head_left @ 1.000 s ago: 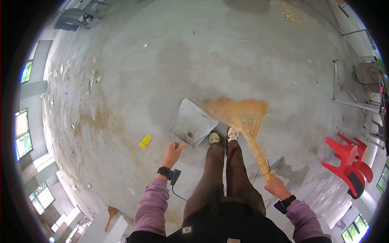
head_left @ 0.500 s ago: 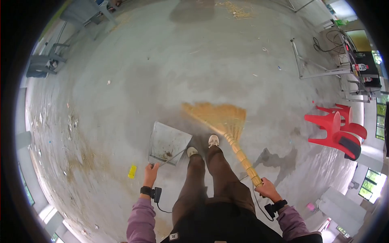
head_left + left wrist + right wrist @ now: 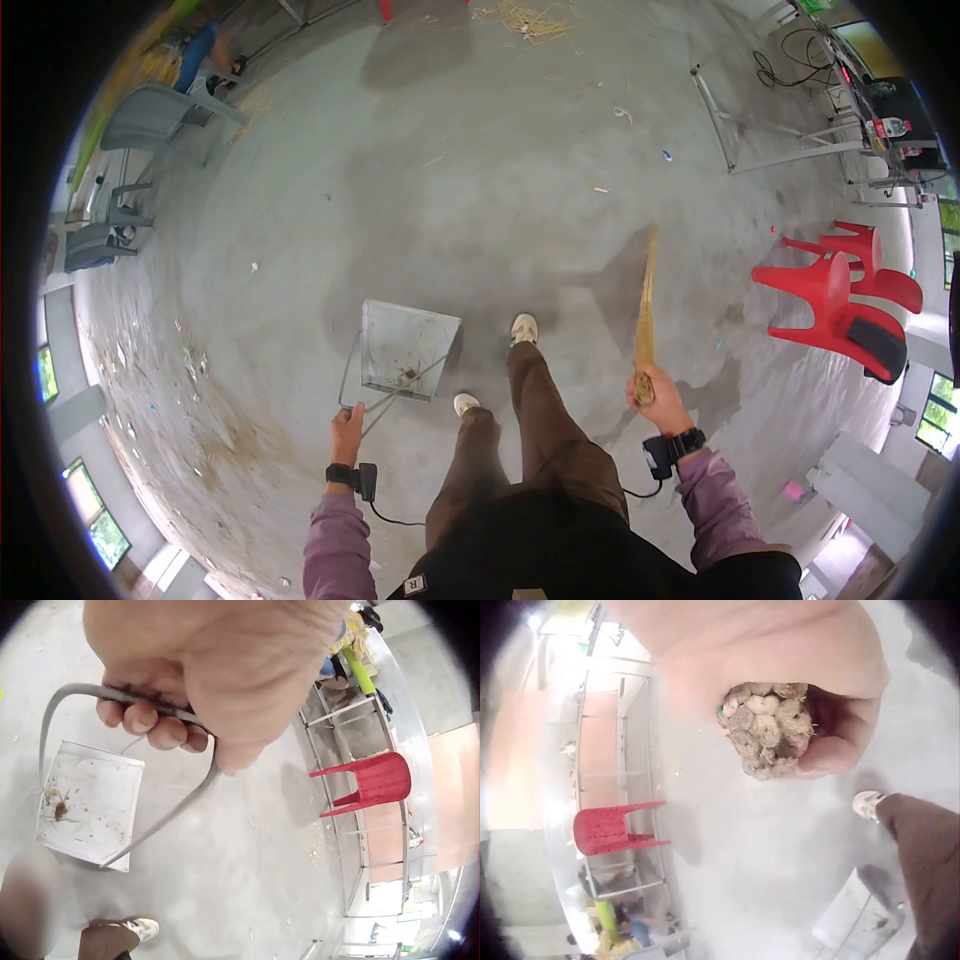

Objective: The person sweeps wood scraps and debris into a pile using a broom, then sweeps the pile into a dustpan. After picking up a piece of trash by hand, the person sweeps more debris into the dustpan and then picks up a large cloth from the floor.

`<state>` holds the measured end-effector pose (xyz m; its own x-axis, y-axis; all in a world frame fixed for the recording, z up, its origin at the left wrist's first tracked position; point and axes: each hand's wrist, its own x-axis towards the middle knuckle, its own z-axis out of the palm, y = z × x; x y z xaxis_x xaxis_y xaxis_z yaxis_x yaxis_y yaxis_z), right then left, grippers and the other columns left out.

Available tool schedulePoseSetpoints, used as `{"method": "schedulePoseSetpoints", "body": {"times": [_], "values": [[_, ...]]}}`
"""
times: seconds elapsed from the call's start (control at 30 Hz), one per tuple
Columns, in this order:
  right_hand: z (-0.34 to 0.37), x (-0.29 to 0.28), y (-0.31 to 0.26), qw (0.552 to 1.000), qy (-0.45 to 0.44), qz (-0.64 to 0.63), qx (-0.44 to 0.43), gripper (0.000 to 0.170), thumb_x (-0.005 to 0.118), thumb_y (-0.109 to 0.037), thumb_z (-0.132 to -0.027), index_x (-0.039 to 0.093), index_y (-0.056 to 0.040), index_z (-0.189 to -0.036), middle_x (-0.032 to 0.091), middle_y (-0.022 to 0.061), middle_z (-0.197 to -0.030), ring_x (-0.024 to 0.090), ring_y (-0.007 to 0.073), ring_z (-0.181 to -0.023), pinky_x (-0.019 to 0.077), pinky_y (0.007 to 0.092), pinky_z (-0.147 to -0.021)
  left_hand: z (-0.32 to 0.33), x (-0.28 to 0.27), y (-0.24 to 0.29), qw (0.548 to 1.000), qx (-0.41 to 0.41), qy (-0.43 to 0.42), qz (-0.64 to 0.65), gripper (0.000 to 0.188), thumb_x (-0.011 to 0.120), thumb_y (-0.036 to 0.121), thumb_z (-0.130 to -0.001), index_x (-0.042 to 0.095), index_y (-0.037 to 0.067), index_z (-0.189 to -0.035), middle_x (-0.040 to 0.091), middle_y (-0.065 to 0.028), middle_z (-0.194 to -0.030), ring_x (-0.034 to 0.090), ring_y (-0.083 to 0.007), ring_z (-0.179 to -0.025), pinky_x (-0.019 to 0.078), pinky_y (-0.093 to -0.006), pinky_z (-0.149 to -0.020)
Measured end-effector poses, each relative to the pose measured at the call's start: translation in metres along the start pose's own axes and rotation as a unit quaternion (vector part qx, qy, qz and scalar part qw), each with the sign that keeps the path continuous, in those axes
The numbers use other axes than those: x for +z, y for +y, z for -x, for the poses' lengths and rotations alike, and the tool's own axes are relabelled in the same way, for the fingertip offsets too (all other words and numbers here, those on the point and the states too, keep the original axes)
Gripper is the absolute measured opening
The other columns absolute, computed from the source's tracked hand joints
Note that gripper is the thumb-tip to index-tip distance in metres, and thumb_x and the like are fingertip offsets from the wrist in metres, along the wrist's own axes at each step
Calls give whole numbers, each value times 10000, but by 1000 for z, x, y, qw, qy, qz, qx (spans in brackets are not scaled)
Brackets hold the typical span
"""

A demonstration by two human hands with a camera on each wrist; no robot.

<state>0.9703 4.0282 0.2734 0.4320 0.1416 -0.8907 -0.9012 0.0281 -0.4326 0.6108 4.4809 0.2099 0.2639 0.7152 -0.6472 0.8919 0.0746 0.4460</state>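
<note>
My left hand (image 3: 347, 432) grips the bent metal handle (image 3: 180, 801) of a dustpan (image 3: 395, 325), its fingers curled round the bar in the left wrist view. The pale, square pan sits low by my left foot, with a small heap of dirt and bits (image 3: 60, 811) in it. Out to the right, my right hand (image 3: 660, 398) holds a straw broom (image 3: 647, 305) by its bundled handle. The broom points forward and shows edge-on in the head view. Its bound stalk ends (image 3: 765, 727) face the right wrist camera, where the bristles are hidden.
Red plastic chairs (image 3: 832, 300) stand at the right, beyond them a metal-framed table (image 3: 790, 150). Grey chairs (image 3: 150, 120) are at the far left. Loose straw (image 3: 525, 18) lies far ahead, and scattered litter (image 3: 125, 360) covers the floor at left. My shoes (image 3: 524, 328) stand apart.
The broom has swung right, away from the dustpan, and turned from its fanned broad side to edge-on. The dustpan has shifted left in view, and my feet have stepped apart.
</note>
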Motion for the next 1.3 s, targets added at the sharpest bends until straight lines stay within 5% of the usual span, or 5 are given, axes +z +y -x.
{"method": "schedulePoseSetpoints", "body": {"times": [0.17, 0.43, 0.8, 1.13, 1.3], "values": [[-49, 50, -72, 986, -138, 15, -95, 116, 567, -150, -838, 463, -103, -824, 484, 47, -641, 519, 185, -568, 440, 334, -496, -21, 14, 74, 1000, 19, 20, -5, 437, 582, 362, -840, 521, -13, -623, 466, -22, -545, 408, -109, -538, 342, -309, -495], [-92, 166, -198, 928, -185, -283, 157, 183, 615, -84, -793, 443, -60, -853, 485, 76, -749, 529, 212, -703, 426, 333, -467, -50, 35, 210, 999, 38, -1, 1, 433, 579, 371, -841, 509, 14, -607, 468, -10, -541, 410, -95, -507, 342, -287, -476], [-77, 42, -310, 877, -302, -357, 112, 195, 535, -183, -874, 464, -29, -972, 470, 15, -757, 420, 58, -562, 316, 155, -435, -109, 81, 306, 994, 97, -48, -4, 438, 617, 370, -825, 478, 25, -592, 443, 2, -552, 378, -84, -534, 318, -288, -478], [-103, -22, -361, 996, -35, -83, 6, 240, 561, -247, -837, 494, -96, -1011, 548, 54, -725, 513, 139, -560, 389, 251, -441, -149, 120, 383, 991, 110, -76, -24, 443, 626, 341, -827, 456, 4, -595, 409, 7, -556, 347, -81, -562, 318, -297, -483], [-204, -18, -388, 931, -51, 212, -292, 180, 584, -205, -816, 511, -98, -941, 543, 46, -731, 521, 159, -569, 402, 268, -458, -168, 134, 423, 989, 110, -100, -23, 436, 630, 320, -824, 470, -27, -613, 435, -26, -547, 363, -94, -560, 337, -312, -488]]}}
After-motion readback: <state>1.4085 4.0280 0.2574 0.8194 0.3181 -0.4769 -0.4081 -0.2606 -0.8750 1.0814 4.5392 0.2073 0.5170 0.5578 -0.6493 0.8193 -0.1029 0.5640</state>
